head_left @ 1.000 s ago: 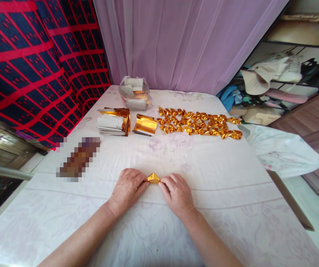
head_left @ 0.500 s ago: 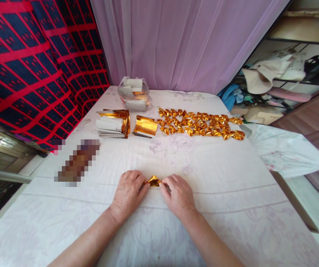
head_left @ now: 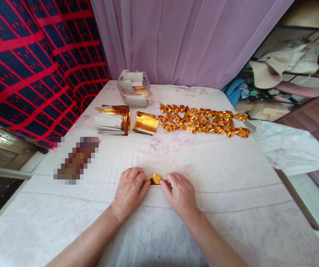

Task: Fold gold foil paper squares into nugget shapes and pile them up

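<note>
A small folded piece of gold foil paper (head_left: 155,179), peaked at the top, is between my hands low on the table. My left hand (head_left: 130,189) pinches its left end between thumb and fingers. At the right end, my right hand (head_left: 179,193) grips it the same way. Farther back lie rows of folded gold foil pieces (head_left: 204,120), twisted into ingot-like shapes. Left of them are a small stack of gold foil sheets (head_left: 146,122) and a larger stack of foil sheets (head_left: 109,121) with pale backs showing.
A clear plastic bag (head_left: 134,89) of more sheets stands at the back of the white flowered tablecloth (head_left: 217,163). A blurred-out item (head_left: 76,159) lies left. Purple curtain (head_left: 170,40) hangs behind; a shelf with a hat (head_left: 266,70) and a white cloth bundle (head_left: 295,146) are right.
The foil piece's front face now looks flatter and brighter where a dark hollow showed before. Both hands keep their pinch in nearly the same place. The view has shifted slightly.
</note>
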